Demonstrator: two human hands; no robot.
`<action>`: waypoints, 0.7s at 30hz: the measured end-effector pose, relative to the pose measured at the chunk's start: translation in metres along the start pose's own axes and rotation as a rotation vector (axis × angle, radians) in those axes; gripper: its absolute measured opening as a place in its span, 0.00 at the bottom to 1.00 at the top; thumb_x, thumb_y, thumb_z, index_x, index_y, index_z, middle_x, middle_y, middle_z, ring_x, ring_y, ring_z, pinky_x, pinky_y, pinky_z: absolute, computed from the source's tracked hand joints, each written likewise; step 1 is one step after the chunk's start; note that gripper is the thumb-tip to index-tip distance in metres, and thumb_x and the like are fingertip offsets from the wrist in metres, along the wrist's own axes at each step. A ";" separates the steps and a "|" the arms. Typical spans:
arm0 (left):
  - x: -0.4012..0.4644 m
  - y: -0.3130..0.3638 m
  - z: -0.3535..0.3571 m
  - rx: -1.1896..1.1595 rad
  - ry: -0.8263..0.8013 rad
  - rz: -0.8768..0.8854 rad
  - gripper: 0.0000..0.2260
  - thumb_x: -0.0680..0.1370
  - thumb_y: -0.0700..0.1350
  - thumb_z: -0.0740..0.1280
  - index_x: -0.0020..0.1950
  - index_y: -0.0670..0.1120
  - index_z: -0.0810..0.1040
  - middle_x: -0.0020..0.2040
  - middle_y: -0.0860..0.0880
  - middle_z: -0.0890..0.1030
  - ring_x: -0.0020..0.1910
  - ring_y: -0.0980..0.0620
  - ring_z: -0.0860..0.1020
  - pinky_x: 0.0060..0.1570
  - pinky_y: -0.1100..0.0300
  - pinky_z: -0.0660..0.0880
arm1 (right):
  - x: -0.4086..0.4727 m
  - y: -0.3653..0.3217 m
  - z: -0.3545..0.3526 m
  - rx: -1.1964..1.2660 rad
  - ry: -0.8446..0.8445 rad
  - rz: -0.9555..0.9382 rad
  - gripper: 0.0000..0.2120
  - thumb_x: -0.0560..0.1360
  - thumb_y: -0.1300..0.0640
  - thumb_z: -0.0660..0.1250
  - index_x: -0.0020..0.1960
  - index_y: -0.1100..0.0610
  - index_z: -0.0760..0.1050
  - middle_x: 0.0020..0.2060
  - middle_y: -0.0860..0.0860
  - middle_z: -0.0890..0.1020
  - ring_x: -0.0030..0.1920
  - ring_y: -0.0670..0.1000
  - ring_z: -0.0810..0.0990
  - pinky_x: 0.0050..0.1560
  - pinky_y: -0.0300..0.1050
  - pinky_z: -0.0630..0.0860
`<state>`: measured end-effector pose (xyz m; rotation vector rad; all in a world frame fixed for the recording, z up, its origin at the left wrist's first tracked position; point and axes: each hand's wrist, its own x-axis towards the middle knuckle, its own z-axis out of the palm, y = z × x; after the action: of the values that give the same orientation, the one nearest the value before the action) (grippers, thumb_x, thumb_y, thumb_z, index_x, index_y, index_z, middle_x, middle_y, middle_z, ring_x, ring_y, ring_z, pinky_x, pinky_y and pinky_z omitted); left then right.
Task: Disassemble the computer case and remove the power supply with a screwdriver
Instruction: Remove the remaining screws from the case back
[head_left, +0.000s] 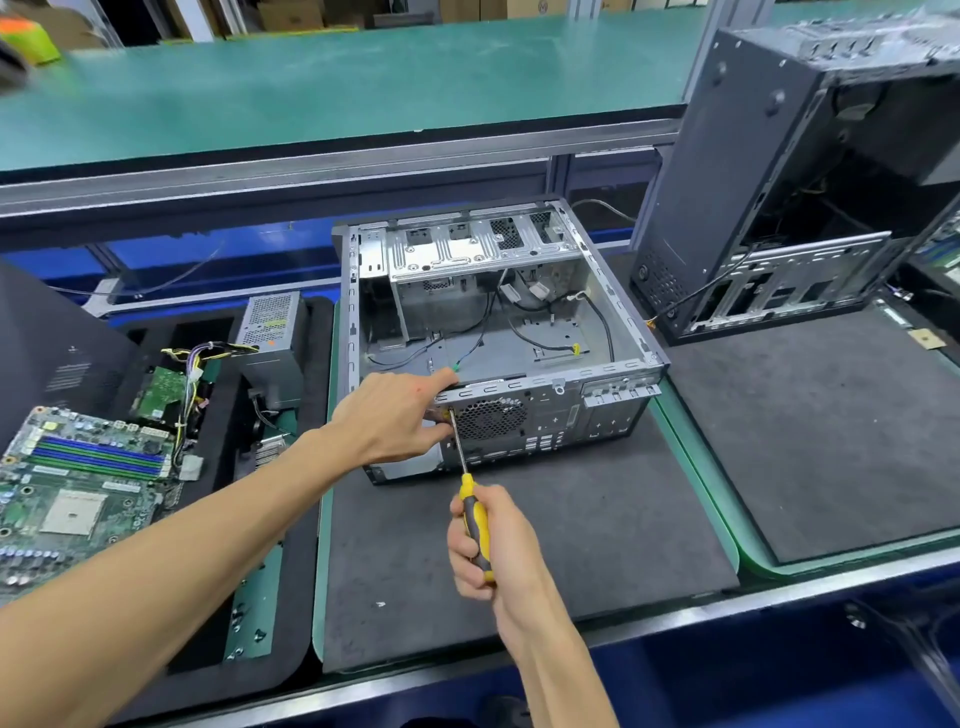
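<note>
An open computer case (613, 312) lies on its side on a dark foam mat (571, 519), its rear panel facing me. Loose cables lie inside it. My right hand (493, 540) grips the yellow-and-black handle of a screwdriver (475, 519), whose shaft runs up to the rear panel's left edge beside the fan grille (491, 418). There my left hand (400, 415) holds the case's near left corner, with fingertips curled at the screwdriver tip. A grey power supply (272, 343) with bundled wires stands on the tray to the left.
A motherboard (72, 493) and a dark side panel (57, 343) lie at the left. A second black case (779, 171) stands upright at the right on another foam mat (810, 431). A green conveyor belt (311, 83) runs behind the work area.
</note>
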<state>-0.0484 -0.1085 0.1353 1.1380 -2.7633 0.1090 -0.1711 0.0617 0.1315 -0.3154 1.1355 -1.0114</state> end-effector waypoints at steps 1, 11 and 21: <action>0.000 0.000 0.000 -0.005 -0.010 -0.012 0.19 0.75 0.55 0.65 0.63 0.51 0.69 0.44 0.49 0.85 0.42 0.40 0.80 0.34 0.55 0.65 | -0.002 0.003 0.001 0.128 -0.068 0.024 0.12 0.84 0.52 0.54 0.46 0.57 0.69 0.28 0.49 0.67 0.23 0.47 0.61 0.22 0.38 0.56; 0.003 0.001 -0.010 -0.093 -0.115 -0.051 0.19 0.75 0.53 0.66 0.64 0.52 0.68 0.41 0.48 0.84 0.43 0.40 0.79 0.37 0.53 0.69 | -0.022 0.021 0.029 1.138 -0.385 0.137 0.09 0.78 0.55 0.68 0.51 0.62 0.78 0.21 0.50 0.60 0.20 0.45 0.52 0.17 0.36 0.51; 0.003 -0.003 0.000 -0.118 -0.061 -0.017 0.19 0.75 0.54 0.64 0.65 0.54 0.68 0.43 0.48 0.84 0.42 0.41 0.79 0.37 0.54 0.68 | -0.012 0.011 0.037 0.567 0.034 0.017 0.15 0.81 0.48 0.64 0.44 0.58 0.75 0.22 0.47 0.56 0.18 0.44 0.53 0.16 0.35 0.48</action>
<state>-0.0482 -0.1128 0.1358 1.1521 -2.7703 -0.0913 -0.1342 0.0673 0.1470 0.1655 0.8342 -1.2776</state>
